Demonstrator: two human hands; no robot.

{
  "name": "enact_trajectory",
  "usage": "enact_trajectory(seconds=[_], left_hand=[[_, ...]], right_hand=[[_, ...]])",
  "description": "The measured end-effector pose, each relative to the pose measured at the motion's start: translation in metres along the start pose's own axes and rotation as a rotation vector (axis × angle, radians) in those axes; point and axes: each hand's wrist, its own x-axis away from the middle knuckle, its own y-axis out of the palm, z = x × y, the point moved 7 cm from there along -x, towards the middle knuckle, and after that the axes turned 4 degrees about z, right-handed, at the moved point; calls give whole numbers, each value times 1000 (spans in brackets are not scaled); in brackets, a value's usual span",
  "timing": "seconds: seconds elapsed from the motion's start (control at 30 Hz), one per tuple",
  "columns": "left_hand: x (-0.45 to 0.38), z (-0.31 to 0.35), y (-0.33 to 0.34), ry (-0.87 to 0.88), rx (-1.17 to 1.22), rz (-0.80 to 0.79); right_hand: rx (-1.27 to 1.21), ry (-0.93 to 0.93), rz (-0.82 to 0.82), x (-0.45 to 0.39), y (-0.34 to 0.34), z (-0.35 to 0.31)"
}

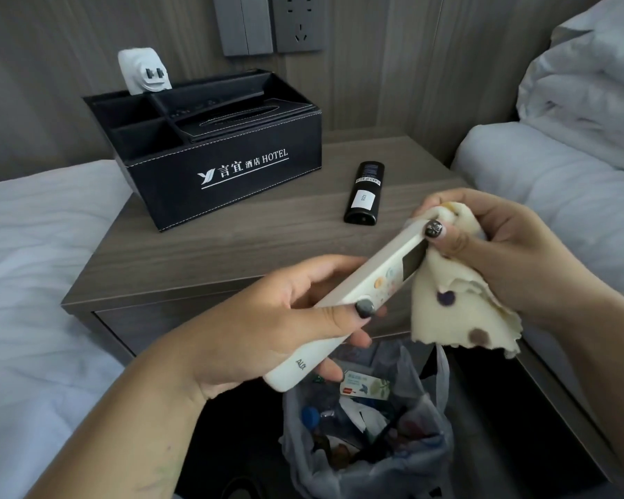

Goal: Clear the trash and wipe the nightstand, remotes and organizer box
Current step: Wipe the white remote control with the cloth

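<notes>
Above the grey wooden nightstand (231, 243), the left hand (278, 318) grips a slim white plastic remote (361, 293) by its lower half. The right hand (490, 246) pinches a soft cream spotted cloth (458, 307) against its top. It looks light, rigid, smooth and likely slippery.

At the frame's right, the cloth (458, 282) hides the white remote's (353, 304) top end; the socket (298, 21) is cut off at the top edge.

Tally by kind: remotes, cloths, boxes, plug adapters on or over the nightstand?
Remotes: 2, white AUX remote held by left hand, black remote lying on nightstand
Cloths: 1, cream spotted cloth in right hand
Boxes: 1, black leather organizer box
Adapters: 1, white plug adapter
Total: 5
</notes>
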Motion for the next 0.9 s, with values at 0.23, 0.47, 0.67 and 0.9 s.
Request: enact_trajectory(seconds=[0.23,0.47,0.67,0.9], left_hand=[[-10,1,-2,64,-61,230],[-11,9,-5,208,-215,346],[-8,15,-6,257,-274,340],[-14,8,4,266,-22,205]], right_hand=[[386,-243,281,4,-5,-11],[462,-568,146,28,56,-23],[411,-560,302,19,21,-32],[365,-466,301,29,40,-18]])
